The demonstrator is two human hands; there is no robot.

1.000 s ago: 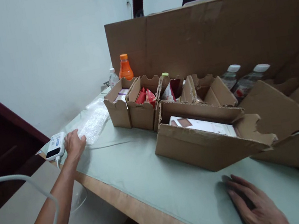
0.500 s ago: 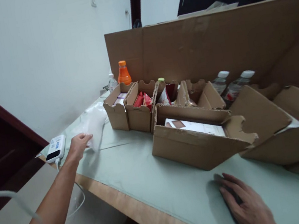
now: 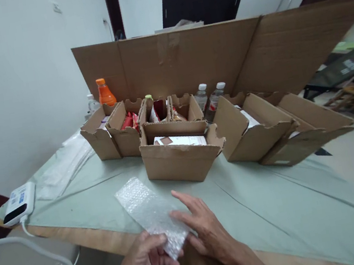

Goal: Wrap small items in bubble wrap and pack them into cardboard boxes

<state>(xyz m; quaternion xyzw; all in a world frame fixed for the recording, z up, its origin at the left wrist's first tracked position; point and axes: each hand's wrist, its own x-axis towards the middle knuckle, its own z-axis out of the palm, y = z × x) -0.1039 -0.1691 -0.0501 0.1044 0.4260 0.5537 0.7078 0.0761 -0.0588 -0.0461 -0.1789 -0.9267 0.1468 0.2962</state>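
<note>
A clear bubble wrap bag [image 3: 145,209] is tilted above the table's front edge. My left hand [image 3: 144,259] is closed on its near end, thumb on top and fingers underneath. Beside its right edge is my right hand [image 3: 211,231], the upper fingers stretched and spread over the bag, the thumb low by the edge. My right fingertips seem to touch the film, without a firm grip. Just beyond the bag stands a cardboard bin [image 3: 179,164] with a white box [image 3: 181,140] inside.
Flat clear bags [image 3: 66,165] lie at the left, near a white device [image 3: 20,203] with a cable. Cardboard bins [image 3: 99,141] holding red packets and boxes line the back. Bottles, one orange [image 3: 106,94], stand before a cardboard screen [image 3: 204,52]. More bins [image 3: 255,132] lean at the right.
My left hand has moved from the clear bags at the left to the front, bringing one bubble wrap bag. My right hand has come left from the table to the bag. The view has turned right.
</note>
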